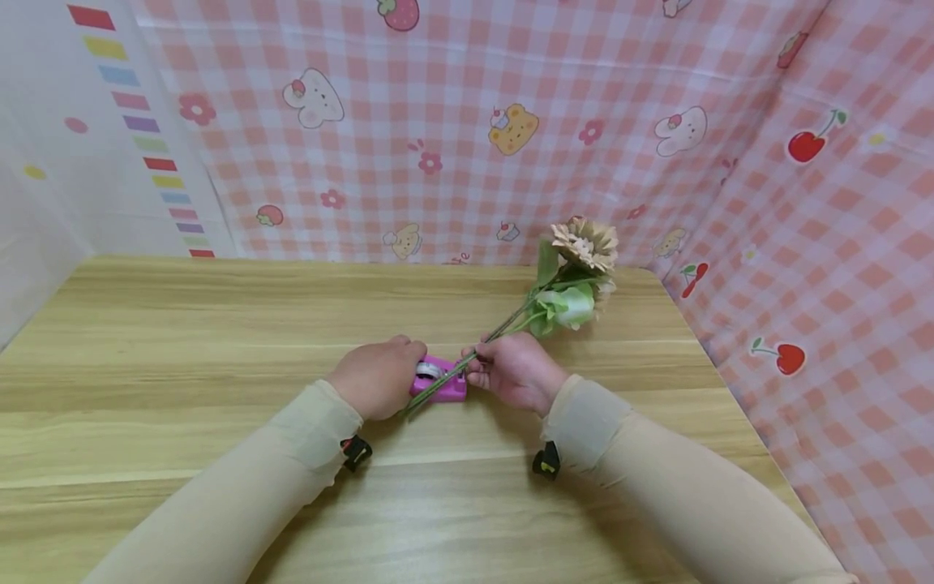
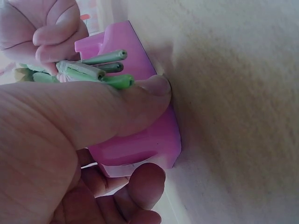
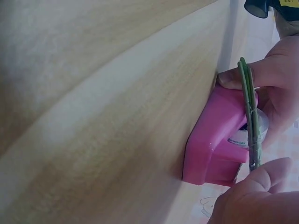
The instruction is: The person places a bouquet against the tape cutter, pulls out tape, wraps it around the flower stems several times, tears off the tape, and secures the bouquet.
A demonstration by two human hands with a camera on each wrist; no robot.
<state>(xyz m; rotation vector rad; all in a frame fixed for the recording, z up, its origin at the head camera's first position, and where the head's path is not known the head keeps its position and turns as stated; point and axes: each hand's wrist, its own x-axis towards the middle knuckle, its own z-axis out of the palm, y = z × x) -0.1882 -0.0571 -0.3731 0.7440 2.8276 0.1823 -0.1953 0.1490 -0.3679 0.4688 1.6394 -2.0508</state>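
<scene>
My left hand (image 1: 375,375) grips the left end of a pink tape dispenser (image 1: 452,391) on the table, its thumb (image 2: 147,95) along the near side. A tape roll (image 3: 264,127) sits in the dispenser, and a toothed cutter (image 3: 238,173) shows at its right end. With thumb and fingers, my right hand (image 1: 521,373) pinches the green flower stems (image 1: 511,318) just right of the dispenser. Their cut ends (image 2: 124,81) extend across its top toward my left thumb. Up and right are the blooms: a beige flower (image 1: 587,243) and a pale green-white one (image 1: 575,305).
The wood-grain table (image 1: 241,341) runs back to a pink checked cloth (image 1: 452,105). Another checked cloth (image 1: 861,268) hangs along the right edge. Small black cameras are strapped under the left wrist (image 1: 356,453) and the right wrist (image 1: 546,461).
</scene>
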